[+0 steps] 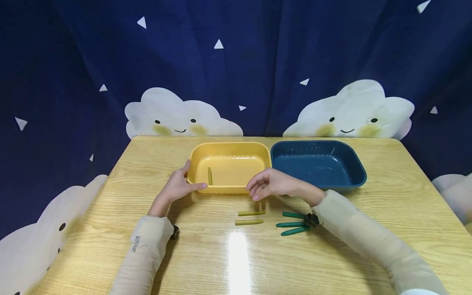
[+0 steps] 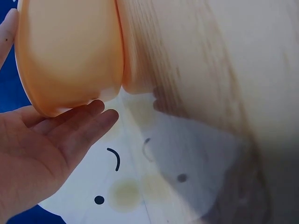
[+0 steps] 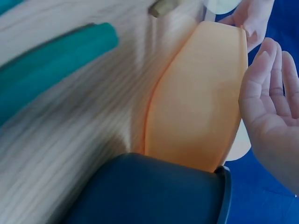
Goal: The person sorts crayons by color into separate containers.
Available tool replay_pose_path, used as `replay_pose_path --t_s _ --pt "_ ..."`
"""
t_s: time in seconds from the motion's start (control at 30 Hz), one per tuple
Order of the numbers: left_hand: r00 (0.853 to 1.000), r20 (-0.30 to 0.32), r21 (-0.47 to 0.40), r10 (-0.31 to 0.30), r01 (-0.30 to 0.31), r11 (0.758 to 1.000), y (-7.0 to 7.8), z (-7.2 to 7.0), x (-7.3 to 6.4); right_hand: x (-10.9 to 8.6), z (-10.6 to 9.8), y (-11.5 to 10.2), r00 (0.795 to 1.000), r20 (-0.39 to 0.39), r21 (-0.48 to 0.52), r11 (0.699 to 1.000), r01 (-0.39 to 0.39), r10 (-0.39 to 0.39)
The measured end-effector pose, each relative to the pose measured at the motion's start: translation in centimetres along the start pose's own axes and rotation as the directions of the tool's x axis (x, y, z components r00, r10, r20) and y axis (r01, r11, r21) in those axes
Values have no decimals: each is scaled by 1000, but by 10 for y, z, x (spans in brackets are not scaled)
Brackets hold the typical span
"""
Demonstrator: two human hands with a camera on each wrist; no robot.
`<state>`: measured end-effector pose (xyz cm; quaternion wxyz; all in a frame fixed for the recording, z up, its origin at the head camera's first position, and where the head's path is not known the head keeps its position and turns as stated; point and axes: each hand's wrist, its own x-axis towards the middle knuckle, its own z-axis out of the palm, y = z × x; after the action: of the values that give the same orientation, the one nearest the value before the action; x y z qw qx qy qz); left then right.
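My left hand [image 1: 177, 184] grips the front left corner of a yellow plastic tray [image 1: 232, 189], its thumb along the front rim. In the left wrist view its fingers [image 2: 88, 121] lie against the outside of the tray's end. Inside the tray, near the left end, is a yellow crayon [image 1: 210, 176]. My right hand [image 1: 271, 183] is at the tray's front right corner, fingers loosely bent, with nothing seen in it. Nearest to it on the table are two yellow crayons, one [image 1: 252, 213] behind the other [image 1: 249, 222].
A dark blue tray [image 1: 318, 164] stands right beside the yellow one. Three green crayons [image 1: 291, 224] lie on the wooden table [image 1: 199, 254] by the right wrist's camera. Behind the table hangs a navy curtain [image 1: 250, 73] with clouds.
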<state>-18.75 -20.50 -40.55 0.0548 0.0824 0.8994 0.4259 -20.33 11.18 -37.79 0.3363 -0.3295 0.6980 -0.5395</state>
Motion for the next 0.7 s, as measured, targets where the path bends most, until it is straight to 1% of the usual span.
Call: replay_pose_path --t_s 0.13,0.3,0.37,0.6,0.7 --pt "1000 1 7 5 -5 1000 0 0 -1 -6 1 7 998 44 -17 999 48 -47" --pt "1000 1 6 1 -1 1000 0 0 -1 -15 -2 15 993 84 -78 993 86 -80" --pt "1000 -2 -2 -4 4 1000 -1 0 -1 -18 -3 18 993 85 -112 989 94 -84" --pt "1000 -5 -11 4 -4 1000 0 0 -1 -28 -4 27 992 70 -182 977 113 -102" --pt "1000 -4 -18 -2 2 1000 1 0 -1 -31 -1 33 988 71 -250 957 148 -135"
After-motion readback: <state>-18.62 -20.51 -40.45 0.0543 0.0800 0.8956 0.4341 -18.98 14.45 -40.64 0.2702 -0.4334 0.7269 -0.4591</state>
